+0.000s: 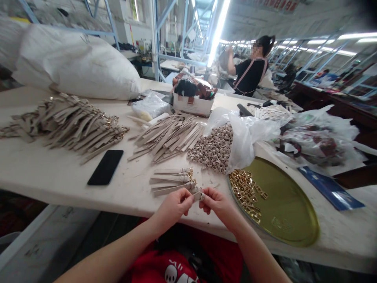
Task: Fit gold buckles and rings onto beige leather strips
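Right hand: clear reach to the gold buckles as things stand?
Likely yes: nothing visible blocks the way over the tabletop from the right hand to the gold buckles on the tray, though that hand pinches a beige strap.

A pale worktop [129, 186] spans the foreground, its near edge running across the view. Behind it, light-blue metal frames [155, 39] rise, with a bright tube light [219, 31] slanting among them. A narrow window [136, 10] glows beside a pale wall [125, 35]. Rows of ceiling lights [321, 41] recede to the right, above a dark reddish-brown table [326, 106]. Red characters mark a sign [278, 4] high up. The floor below is too dim to make out.
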Demonstrator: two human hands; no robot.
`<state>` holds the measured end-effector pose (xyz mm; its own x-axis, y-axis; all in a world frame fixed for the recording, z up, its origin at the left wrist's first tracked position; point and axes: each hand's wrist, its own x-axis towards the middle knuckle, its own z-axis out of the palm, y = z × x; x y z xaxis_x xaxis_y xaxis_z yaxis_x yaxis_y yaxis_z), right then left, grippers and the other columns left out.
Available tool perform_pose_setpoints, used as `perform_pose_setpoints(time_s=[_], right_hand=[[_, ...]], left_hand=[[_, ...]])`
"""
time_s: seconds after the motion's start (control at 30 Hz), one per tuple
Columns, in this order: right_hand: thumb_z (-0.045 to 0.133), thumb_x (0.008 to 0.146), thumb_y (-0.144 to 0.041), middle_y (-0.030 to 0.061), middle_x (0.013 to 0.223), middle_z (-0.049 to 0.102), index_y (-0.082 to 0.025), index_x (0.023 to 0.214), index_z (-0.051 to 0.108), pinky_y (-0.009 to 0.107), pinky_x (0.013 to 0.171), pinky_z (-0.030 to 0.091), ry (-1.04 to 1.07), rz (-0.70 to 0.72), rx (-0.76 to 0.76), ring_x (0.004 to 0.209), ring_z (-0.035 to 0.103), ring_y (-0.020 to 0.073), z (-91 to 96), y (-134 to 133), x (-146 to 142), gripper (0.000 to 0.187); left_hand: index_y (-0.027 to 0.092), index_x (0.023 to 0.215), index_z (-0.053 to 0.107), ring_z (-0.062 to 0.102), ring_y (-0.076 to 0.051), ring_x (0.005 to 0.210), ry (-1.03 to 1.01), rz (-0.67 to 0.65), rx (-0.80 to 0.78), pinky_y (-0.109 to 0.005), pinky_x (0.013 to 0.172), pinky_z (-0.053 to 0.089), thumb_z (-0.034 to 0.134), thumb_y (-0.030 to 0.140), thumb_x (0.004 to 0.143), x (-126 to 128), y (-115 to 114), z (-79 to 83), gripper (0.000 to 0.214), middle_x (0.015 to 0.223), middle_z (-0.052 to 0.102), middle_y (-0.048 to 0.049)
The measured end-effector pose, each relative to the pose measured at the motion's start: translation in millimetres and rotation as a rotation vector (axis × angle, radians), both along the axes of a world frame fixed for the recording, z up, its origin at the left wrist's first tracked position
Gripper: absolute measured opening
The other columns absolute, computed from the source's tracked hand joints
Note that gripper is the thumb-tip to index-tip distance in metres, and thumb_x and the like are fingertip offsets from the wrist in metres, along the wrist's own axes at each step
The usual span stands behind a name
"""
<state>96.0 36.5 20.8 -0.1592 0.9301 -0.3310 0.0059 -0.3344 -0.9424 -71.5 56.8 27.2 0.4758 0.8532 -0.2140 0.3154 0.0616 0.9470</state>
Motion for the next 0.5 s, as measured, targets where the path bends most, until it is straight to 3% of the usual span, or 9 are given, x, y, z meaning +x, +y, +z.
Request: perform_pose_setpoints(time_s=[0.13,0.33,0.5], right_hand=[[0.059,0.067,-0.056,-0.0021,0.055,0.057,-0.016,0.073,0.053,0.020,0.041,0.035,0.084,-0.032,-0.053,0.042,0.045,0.0071,1.1,-14.7,-9.7,0.041],[0.065,0.066,-0.049,-0.0051,0.053,0.054,-0.016,0.073,0.052,0.019,0.042,0.032,0.083,-0.110,0.005,0.041,0.041,0.0050,-5.0,-34.0,-19.3,0.036],[0.070,0.060,-0.045,-0.0088,0.043,0.046,-0.018,0.062,0.045,0.018,0.039,0.025,0.106,-0.159,-0.037,0.038,0.034,0.0047,-11.8,-40.9,-26.1,0.037]], left_hand=[[0.017,0.068,0.050,0.039,-0.008,0.048,0.158,-0.035,0.118,-0.019,0.047,0.027,0.043,0.038,0.082,-8.1,-13.9,4.1,0.026,0.052,0.045,0.0057],[0.018,0.066,0.053,0.042,-0.010,0.052,0.367,-0.098,0.318,-0.021,0.050,0.024,0.041,0.030,0.081,-10.5,-27.4,10.9,0.022,0.054,0.047,0.0036],[0.017,0.065,0.052,0.044,-0.011,0.054,0.343,-0.127,0.278,-0.021,0.051,0.025,0.044,0.027,0.079,-6.2,-31.5,11.6,0.019,0.056,0.050,0.0025]])
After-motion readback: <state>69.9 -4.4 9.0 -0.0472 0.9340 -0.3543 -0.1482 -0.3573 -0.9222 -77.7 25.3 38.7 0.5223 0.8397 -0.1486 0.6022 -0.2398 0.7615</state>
